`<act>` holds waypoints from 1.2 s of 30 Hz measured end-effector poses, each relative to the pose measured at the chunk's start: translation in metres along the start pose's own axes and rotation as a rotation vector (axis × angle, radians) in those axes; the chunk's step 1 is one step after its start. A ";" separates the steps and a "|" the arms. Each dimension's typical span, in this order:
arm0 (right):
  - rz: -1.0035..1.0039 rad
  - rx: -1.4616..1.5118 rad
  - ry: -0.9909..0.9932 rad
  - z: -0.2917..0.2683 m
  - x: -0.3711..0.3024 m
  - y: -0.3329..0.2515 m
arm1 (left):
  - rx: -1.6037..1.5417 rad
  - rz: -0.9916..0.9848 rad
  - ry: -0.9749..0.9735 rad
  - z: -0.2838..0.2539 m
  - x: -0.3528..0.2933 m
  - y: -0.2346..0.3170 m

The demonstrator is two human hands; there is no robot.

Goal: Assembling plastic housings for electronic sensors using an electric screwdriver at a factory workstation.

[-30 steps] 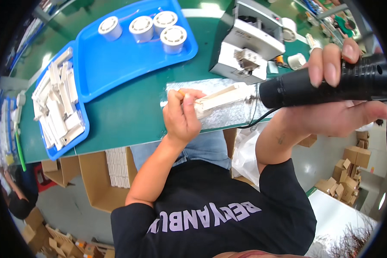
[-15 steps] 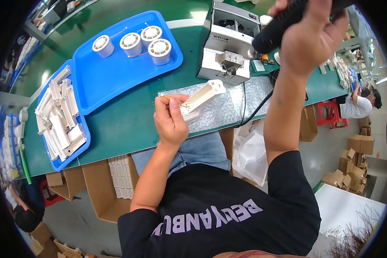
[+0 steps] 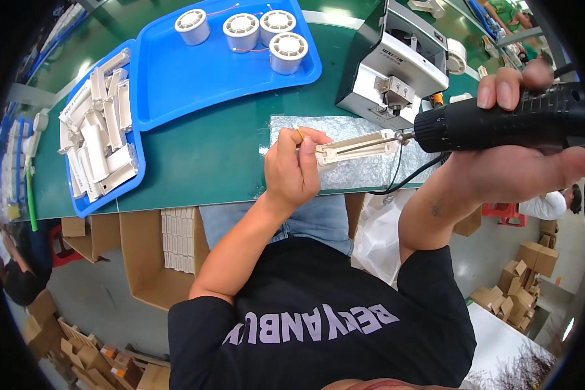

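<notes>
My left hand (image 3: 294, 168) is closed round one end of a long white plastic housing (image 3: 361, 147), its hollow side showing. A short yellow wire (image 3: 300, 133) sticks up between the fingers. My right hand (image 3: 500, 172) grips a black electric screwdriver (image 3: 465, 125) lying level. Its metal tip meets the far right end of the housing; whether a screw is on the bit I cannot make out. Beneath the housing lies a sheet of bubble wrap (image 3: 286, 127) on the green table.
A blue tray (image 3: 195, 84) holds several white round fan-like parts (image 3: 288, 52) with wires. Left of it, another blue tray (image 3: 138, 170) is heaped with white housings (image 3: 97, 146). A grey-white bench machine (image 3: 400, 68) stands behind my hands. A black cable (image 3: 413, 174) crosses the table's front edge.
My right hand has brought the screwdriver down from the upper right to the housing's end. My left hand has turned the housing more level. The whole view has shifted somewhat.
</notes>
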State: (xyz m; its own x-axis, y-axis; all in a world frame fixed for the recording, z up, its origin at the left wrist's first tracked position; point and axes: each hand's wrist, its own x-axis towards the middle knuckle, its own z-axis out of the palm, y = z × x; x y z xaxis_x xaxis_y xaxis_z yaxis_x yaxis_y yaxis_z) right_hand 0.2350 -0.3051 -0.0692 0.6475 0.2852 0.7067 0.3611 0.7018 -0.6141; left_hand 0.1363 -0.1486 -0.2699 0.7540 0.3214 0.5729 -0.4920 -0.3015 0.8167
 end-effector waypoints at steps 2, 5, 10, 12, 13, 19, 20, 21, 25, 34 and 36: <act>-0.005 0.007 -0.003 0.000 -0.002 0.003 | 0.031 -0.062 -0.108 -0.004 0.000 0.006; -0.028 0.011 -0.001 0.001 -0.005 0.008 | 0.022 -0.053 -0.107 -0.004 -0.001 0.004; -0.060 0.014 0.012 -0.009 -0.012 0.012 | -0.027 0.021 -0.009 0.002 -0.002 -0.003; -0.071 0.012 0.017 -0.018 -0.014 0.006 | -0.044 0.017 -0.004 0.003 -0.002 -0.004; -0.075 0.012 0.019 -0.016 -0.019 0.005 | -0.047 0.019 -0.007 0.003 -0.001 -0.003; -0.135 0.041 0.021 -0.017 -0.020 0.011 | -0.055 -0.001 0.009 0.000 0.006 -0.001; -0.157 0.053 0.015 -0.017 -0.016 0.012 | -0.049 -0.009 -0.007 -0.001 0.007 0.002; -0.177 0.083 0.012 -0.015 -0.015 0.018 | -0.019 0.010 -0.007 -0.004 0.007 0.002; -0.201 0.030 -0.170 -0.015 -0.017 0.014 | -0.062 -0.025 -0.022 0.006 0.006 0.004; -0.280 0.147 0.178 -0.005 -0.001 -0.018 | 0.004 -0.300 -0.452 -0.032 0.044 0.018; -0.332 0.218 0.084 -0.019 0.004 -0.042 | -0.029 -0.383 -0.334 -0.060 0.068 -0.005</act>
State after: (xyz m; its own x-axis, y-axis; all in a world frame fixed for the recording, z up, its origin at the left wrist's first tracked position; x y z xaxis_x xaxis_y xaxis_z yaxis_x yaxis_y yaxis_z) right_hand 0.2353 -0.3452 -0.0472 0.5754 -0.0287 0.8174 0.4150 0.8714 -0.2616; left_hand 0.1638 -0.0714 -0.2313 0.9785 0.0978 0.1818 -0.1608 -0.1918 0.9682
